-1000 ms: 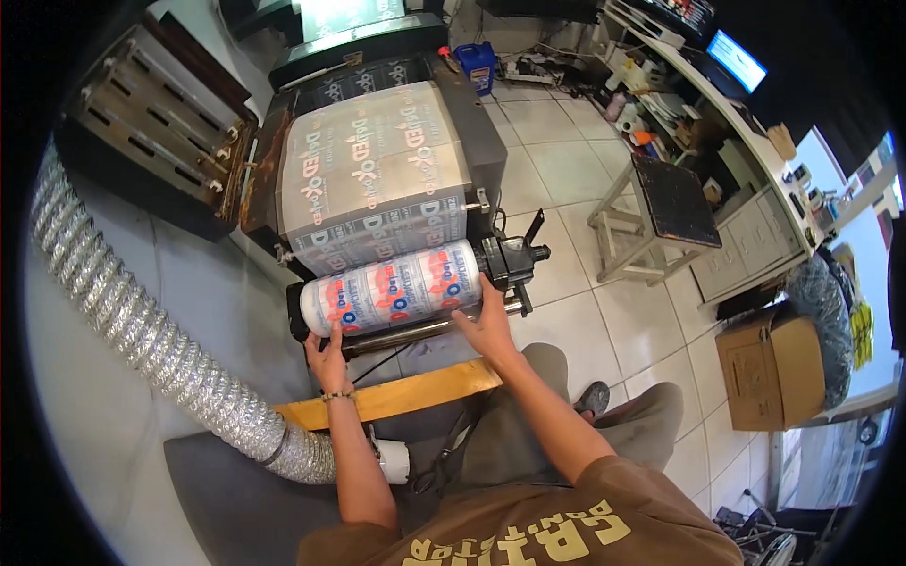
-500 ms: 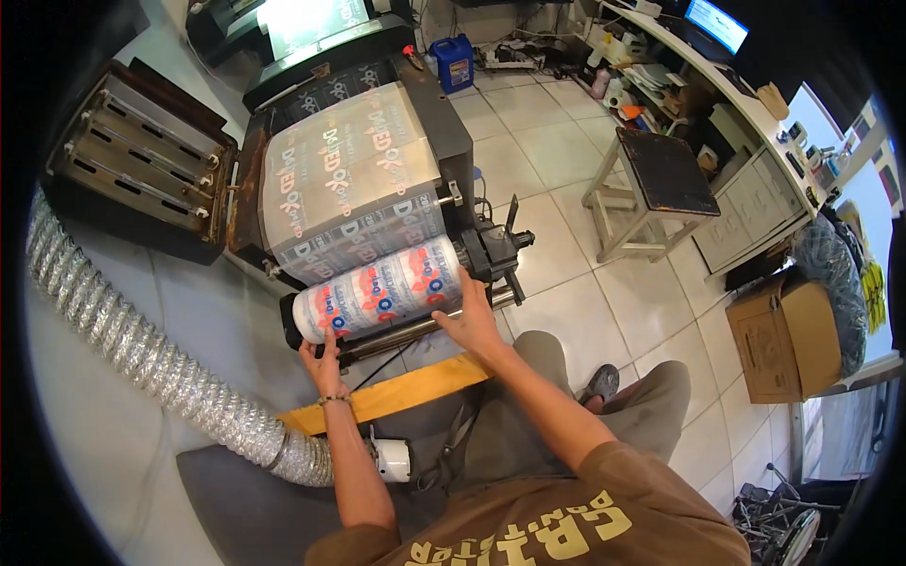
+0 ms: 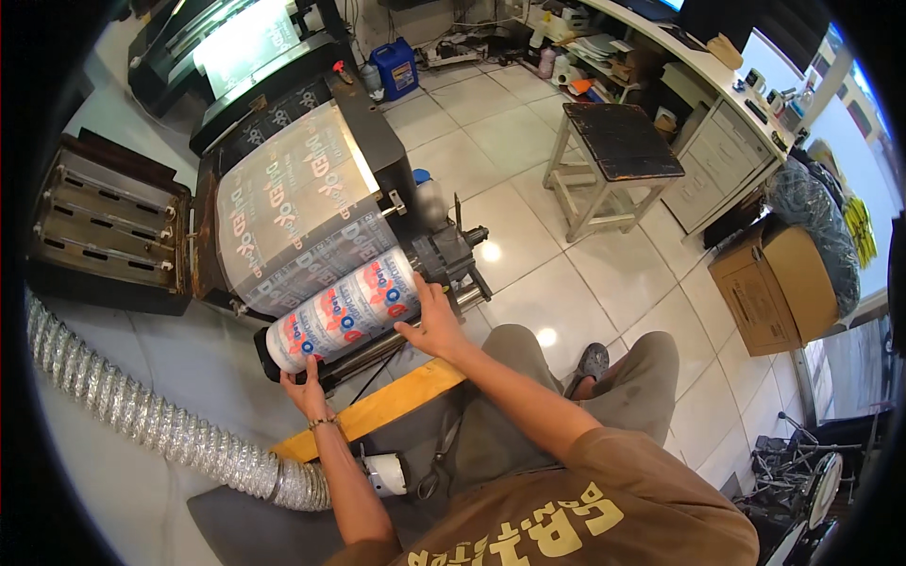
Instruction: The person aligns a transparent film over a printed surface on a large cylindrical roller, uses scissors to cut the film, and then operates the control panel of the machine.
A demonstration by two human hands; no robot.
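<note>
1. Roll of printed film (image 3: 342, 313) sat across the machine (image 3: 389, 156)'s front, below the draped sheet (image 3: 293, 193).
2. Left hand (image 3: 306, 391) touched its left end, fingers parted; right hand (image 3: 437, 326), thumb spread wide, touched the other.
3. Looked heavy and slick to me, maybe crease-prone; I'd have cupped both ends.

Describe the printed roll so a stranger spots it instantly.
Find the black, boxy machine left of the black-topped stool. At its near end, between the left hand and right hand, lies a thick white cylindrical roll. Vivid red-and-blue print sets it apart from the greyish, translucent film sheet beyond.
</note>
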